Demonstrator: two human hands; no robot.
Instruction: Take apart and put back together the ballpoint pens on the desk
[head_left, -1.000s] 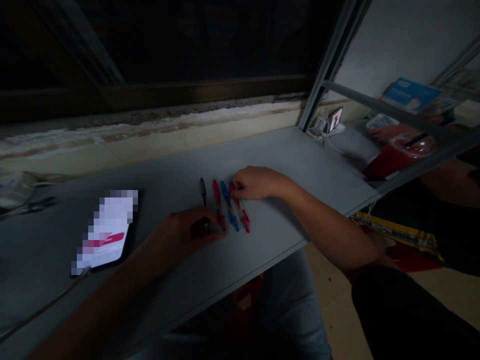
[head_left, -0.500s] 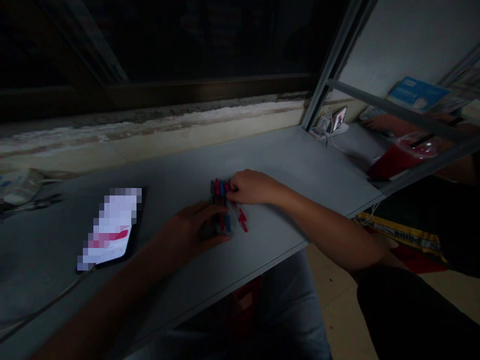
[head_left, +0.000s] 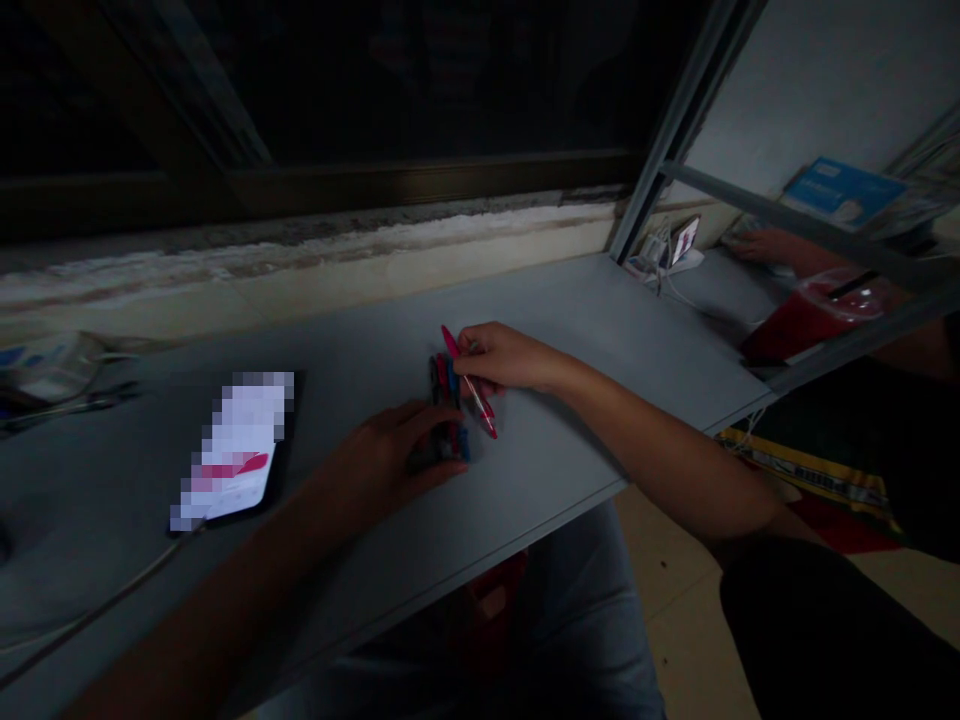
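The grip of our right hand (head_left: pixel 506 358) pinches the red pen (head_left: pixel 471 388), which slants just right of the pen bundle (head_left: pixel 448 405), nearly parallel to it. Our left hand (head_left: pixel 390 455) clamps that bundle's near end on the tabletop (head_left: pixel 585 310).

Pens (head_left: pixel 452 415) centre — open desk (head_left: pixel 600 320) right

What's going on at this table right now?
A person sits at a grey table in dim light. The right hand pinches a red pen, held at a slant. The left hand grips the near ends of the other pens, bunched side by side just left of it. A phone with a cable lies further left. At the next table, another person's hand rests near a red cup.
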